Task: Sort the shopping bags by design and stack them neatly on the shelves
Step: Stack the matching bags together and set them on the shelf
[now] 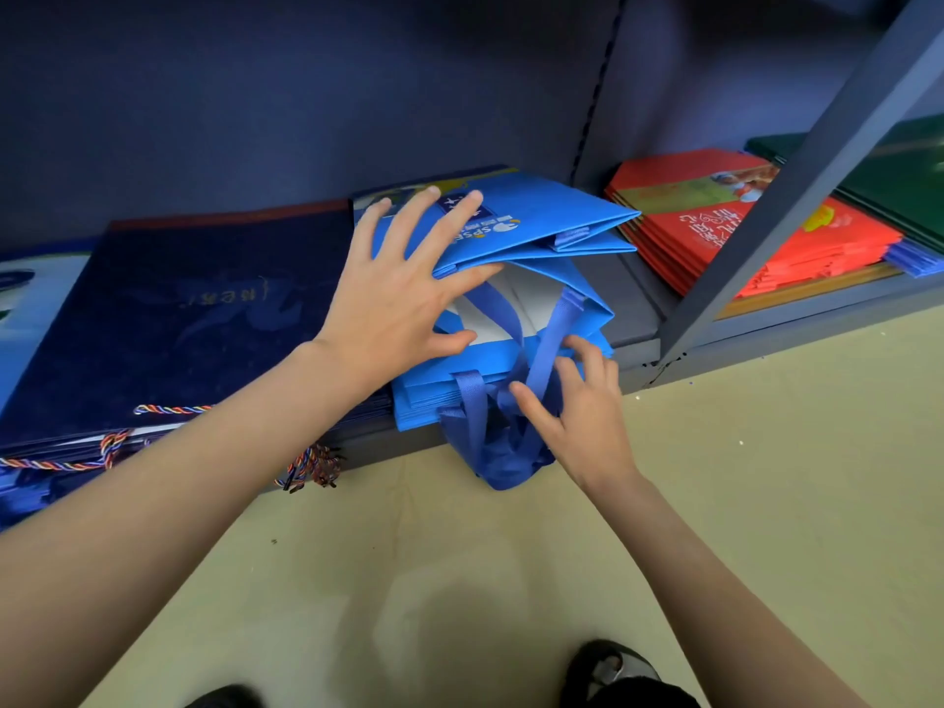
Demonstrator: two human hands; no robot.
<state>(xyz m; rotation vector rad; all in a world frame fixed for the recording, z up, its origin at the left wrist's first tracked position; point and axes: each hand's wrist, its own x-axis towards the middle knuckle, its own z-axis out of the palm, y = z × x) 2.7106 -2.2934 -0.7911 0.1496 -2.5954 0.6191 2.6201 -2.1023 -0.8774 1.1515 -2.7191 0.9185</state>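
Observation:
A stack of bright blue shopping bags [551, 212] lies on the low shelf [638, 350], its top bags lifted open like a fan. My left hand [408, 283] lies spread on the raised top bags, with its thumb tucked under their edge. Below it, my right hand [577, 401] touches the dark blue ribbon handles [485, 442], which hang over the shelf's front edge; its fingers are bent around the straps. To the left lies a stack of navy bags [194, 319] with multicoloured rope handles [306, 467].
Red bags [715, 237] and dark green bags [899, 181] are stacked in the neighbouring bay on the right, behind a slanted grey shelf upright [797, 181]. Beige floor [459, 580] runs in front of the shelf, and my shoes show at the bottom edge.

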